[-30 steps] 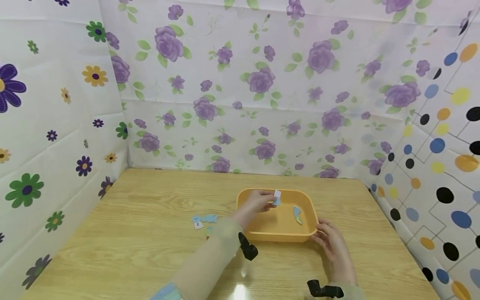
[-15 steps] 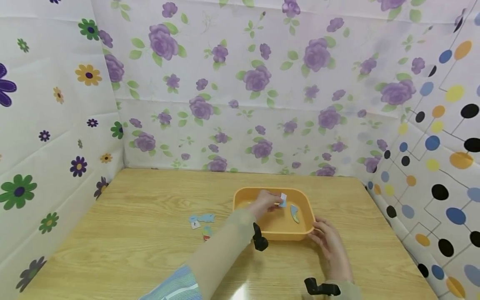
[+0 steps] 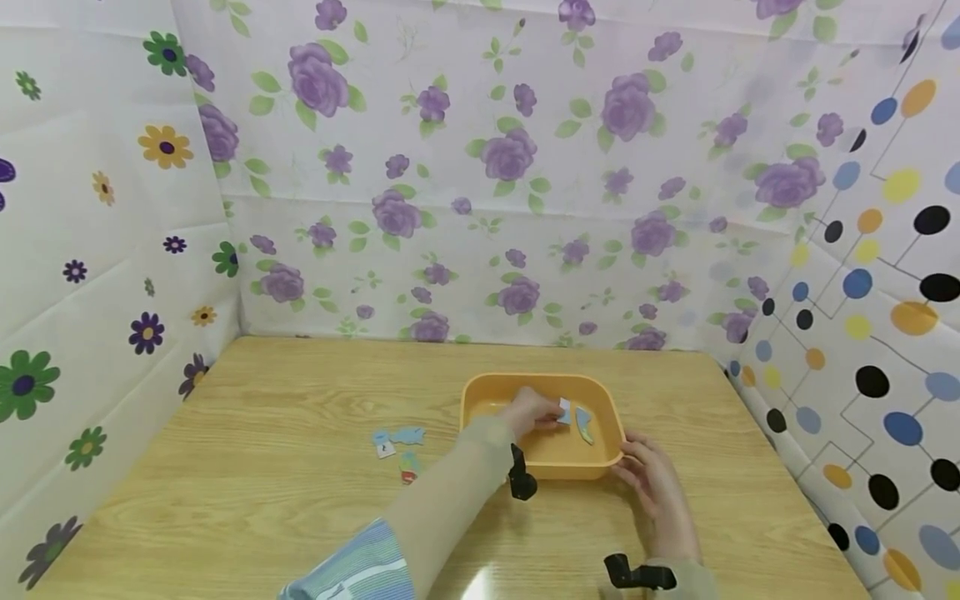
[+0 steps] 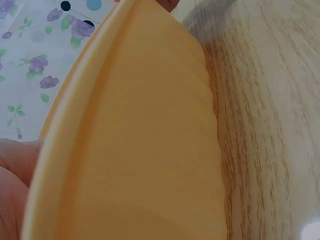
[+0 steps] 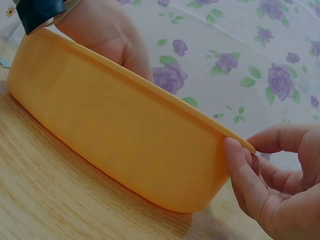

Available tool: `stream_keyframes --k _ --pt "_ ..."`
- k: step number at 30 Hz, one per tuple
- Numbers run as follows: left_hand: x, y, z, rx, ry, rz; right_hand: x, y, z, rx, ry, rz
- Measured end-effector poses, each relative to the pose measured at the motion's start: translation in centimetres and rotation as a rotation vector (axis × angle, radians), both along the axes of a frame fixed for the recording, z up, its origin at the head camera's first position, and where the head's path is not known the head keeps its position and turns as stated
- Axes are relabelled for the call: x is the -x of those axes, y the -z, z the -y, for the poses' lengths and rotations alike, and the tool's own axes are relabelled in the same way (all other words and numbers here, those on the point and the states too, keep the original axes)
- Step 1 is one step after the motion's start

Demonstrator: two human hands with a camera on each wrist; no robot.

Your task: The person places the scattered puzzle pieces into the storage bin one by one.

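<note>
Inside the orange bin, the left hand pinches a small white-and-blue piece at its fingertips, low over the bin's floor. A curved blue-and-green piece lies in the bin just to the right of it. The right hand grips the bin's near right corner.

The pinch is hard to make out: the bin's wall hides the left fingers from both wrist views, and only the head view shows the piece. The right wrist view alone shows clearly how thumb and fingers close on the rim from both sides.

On the bench, left of the bin, lie a blue piece, a white tile with a blue top, and a green-and-red piece close beside the left forearm. The tile bears a dark mark, too small to read. A striped sleeve, nearer than the bin, is cut off by the lower edge.
</note>
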State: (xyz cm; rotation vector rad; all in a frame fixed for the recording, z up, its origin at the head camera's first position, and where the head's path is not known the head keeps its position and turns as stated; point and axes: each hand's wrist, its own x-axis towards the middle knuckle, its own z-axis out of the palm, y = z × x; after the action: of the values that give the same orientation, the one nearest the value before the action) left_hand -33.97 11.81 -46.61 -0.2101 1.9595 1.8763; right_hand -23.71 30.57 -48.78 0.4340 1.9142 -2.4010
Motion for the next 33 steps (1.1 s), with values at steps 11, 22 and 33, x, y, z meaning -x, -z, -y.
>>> stream_keyframes --k 11,22,33 --pt "-0.5 -0.8 -0.7 0.111 0.011 -0.008 -0.1 -0.2 0.0 -0.012 -0.005 0.001" --pt "0.7 0.8 -0.7 0.188 0.029 -0.065 0.1 0.1 0.0 -0.003 0.001 -0.001" --pt "-0.2 -1.1 0.6 0.317 0.136 -0.118 0.1 0.1 0.0 -0.009 0.006 0.001"
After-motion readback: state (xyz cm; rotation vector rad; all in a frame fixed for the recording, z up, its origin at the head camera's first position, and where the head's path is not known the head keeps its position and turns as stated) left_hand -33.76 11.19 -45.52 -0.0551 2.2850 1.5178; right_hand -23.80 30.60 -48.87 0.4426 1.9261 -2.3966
